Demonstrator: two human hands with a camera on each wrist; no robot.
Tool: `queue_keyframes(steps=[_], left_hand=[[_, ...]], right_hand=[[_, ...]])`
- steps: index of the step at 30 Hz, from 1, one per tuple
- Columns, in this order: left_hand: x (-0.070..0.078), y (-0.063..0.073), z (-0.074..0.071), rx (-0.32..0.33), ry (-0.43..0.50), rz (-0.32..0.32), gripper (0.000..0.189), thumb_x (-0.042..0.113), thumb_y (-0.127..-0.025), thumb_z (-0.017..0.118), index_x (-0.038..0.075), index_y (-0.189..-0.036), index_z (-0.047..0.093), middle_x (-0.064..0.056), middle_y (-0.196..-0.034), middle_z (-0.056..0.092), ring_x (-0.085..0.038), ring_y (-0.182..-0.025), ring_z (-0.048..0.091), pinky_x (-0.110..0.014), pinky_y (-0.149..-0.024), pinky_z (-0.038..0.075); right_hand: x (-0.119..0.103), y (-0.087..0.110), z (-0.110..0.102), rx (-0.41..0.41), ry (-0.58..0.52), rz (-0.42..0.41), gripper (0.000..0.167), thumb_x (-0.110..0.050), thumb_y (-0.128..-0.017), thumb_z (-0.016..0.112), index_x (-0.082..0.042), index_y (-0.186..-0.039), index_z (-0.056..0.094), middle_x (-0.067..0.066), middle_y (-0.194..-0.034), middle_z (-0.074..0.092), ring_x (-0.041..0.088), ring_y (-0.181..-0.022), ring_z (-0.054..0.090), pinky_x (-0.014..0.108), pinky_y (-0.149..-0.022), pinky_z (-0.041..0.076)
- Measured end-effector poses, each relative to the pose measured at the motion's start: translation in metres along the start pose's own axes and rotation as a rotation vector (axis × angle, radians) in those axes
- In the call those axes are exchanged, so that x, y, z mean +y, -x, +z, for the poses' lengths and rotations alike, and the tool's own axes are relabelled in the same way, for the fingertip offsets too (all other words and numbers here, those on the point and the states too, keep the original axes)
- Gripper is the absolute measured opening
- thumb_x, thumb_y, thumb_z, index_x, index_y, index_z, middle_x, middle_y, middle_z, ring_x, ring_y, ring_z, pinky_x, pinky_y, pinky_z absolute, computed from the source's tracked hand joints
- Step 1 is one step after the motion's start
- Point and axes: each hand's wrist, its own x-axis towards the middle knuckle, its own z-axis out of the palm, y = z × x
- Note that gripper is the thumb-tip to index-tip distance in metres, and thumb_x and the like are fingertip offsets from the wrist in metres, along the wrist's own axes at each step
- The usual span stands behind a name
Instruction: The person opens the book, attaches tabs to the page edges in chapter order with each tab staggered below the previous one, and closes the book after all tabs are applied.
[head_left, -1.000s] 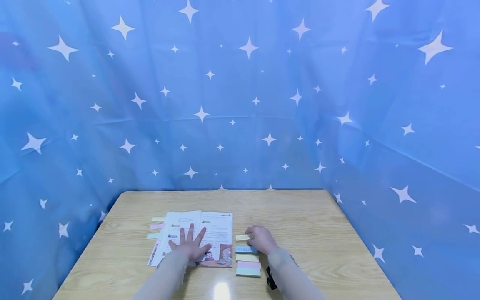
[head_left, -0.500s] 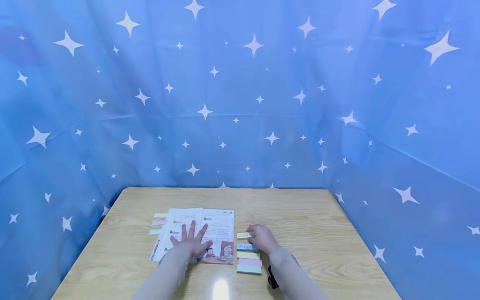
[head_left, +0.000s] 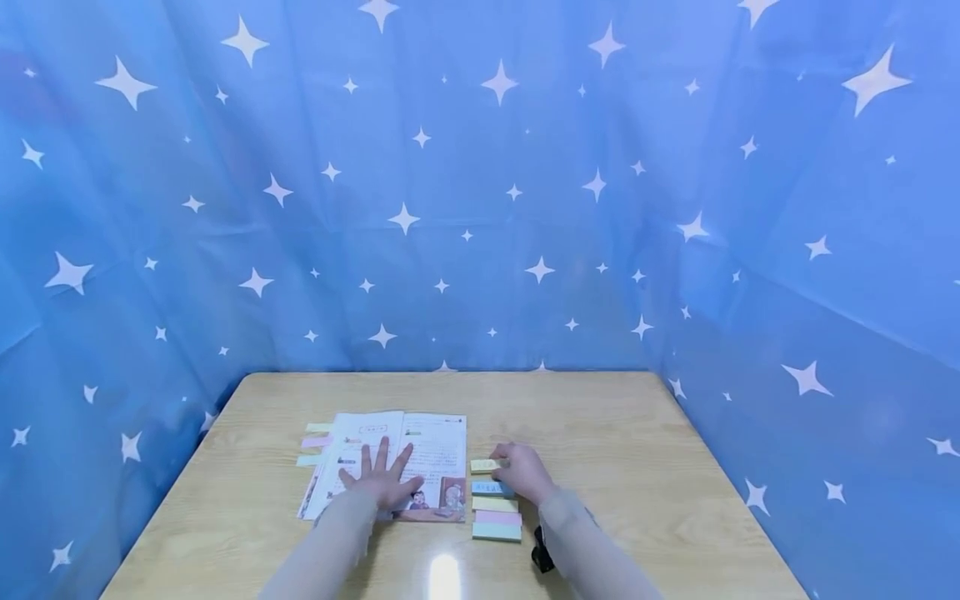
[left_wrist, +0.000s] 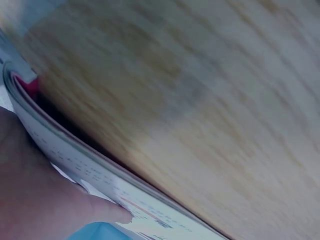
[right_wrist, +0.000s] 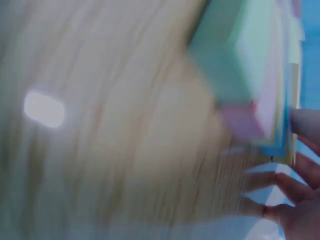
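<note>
The left forearm (head_left: 327,540) slants toward the far right; the left grip (head_left: 381,485), a bare hand, lies palm down, fingers spread, thumb out to the right. The right forearm (head_left: 594,546) slants toward the far left; the right grip (head_left: 523,472), also bare, turns its bent fingers leftward, pinching.

Bright, cool, fairly even light fills the head view, dimming in the lower folds of the blue cloth backdrop with white stars (head_left: 450,183). White glare burns out a patch of the light wooden tabletop (head_left: 637,492), and soft shadows lie on the inner sides of the pale long sleeves (head_left: 330,542). The left wrist view is dimmer and soft, with dark shadow along the open paper book with printed pages (left_wrist: 95,160). The right wrist view is heavily blurred, smearing the pastel-green rectangular block (right_wrist: 235,55) beside another glare spot.
</note>
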Motion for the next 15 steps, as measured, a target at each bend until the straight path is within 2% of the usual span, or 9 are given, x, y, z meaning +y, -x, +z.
queue_keyframes(steps=[3,6,12,15], left_hand=[[0.003,0.011,-0.004,-0.017,-0.001,-0.010,0.074,0.063,-0.094,0.042,0.025,-0.154,0.025,-0.018,-0.161,0.000,-0.049,-0.142,-0.008,-0.080,-0.097,-0.008],[0.003,0.014,-0.005,-0.016,-0.018,-0.008,0.073,0.062,-0.094,0.042,0.025,-0.154,0.025,-0.019,-0.161,0.001,-0.050,-0.142,-0.006,-0.081,-0.097,-0.005],[0.005,0.009,-0.010,0.027,-0.070,-0.004,0.072,0.062,-0.094,0.043,0.027,-0.154,0.028,-0.018,-0.161,0.006,-0.050,-0.142,-0.001,-0.080,-0.099,-0.001],[0.006,0.005,-0.014,0.048,-0.094,0.017,0.069,0.060,-0.095,0.044,0.025,-0.153,0.031,-0.019,-0.160,0.011,-0.052,-0.141,0.002,-0.078,-0.102,0.000]], right_hand=[[0.003,0.005,0.005,-0.013,-0.081,0.025,0.021,-0.008,-0.084,0.074,-0.005,-0.104,0.072,0.018,-0.122,0.063,0.038,-0.118,0.055,0.052,-0.098,0.045],[0.006,0.007,0.003,-0.004,-0.130,0.030,0.021,-0.008,-0.083,0.074,-0.005,-0.104,0.072,0.018,-0.120,0.064,0.038,-0.117,0.056,0.053,-0.096,0.046],[0.009,-0.002,-0.011,0.010,-0.142,-0.019,0.022,-0.008,-0.082,0.072,-0.004,-0.104,0.072,0.024,-0.128,0.058,0.043,-0.120,0.052,0.056,-0.099,0.042],[0.009,-0.005,-0.019,0.007,-0.136,-0.013,0.023,-0.009,-0.081,0.072,-0.003,-0.104,0.072,0.026,-0.132,0.054,0.044,-0.123,0.049,0.056,-0.102,0.040]])
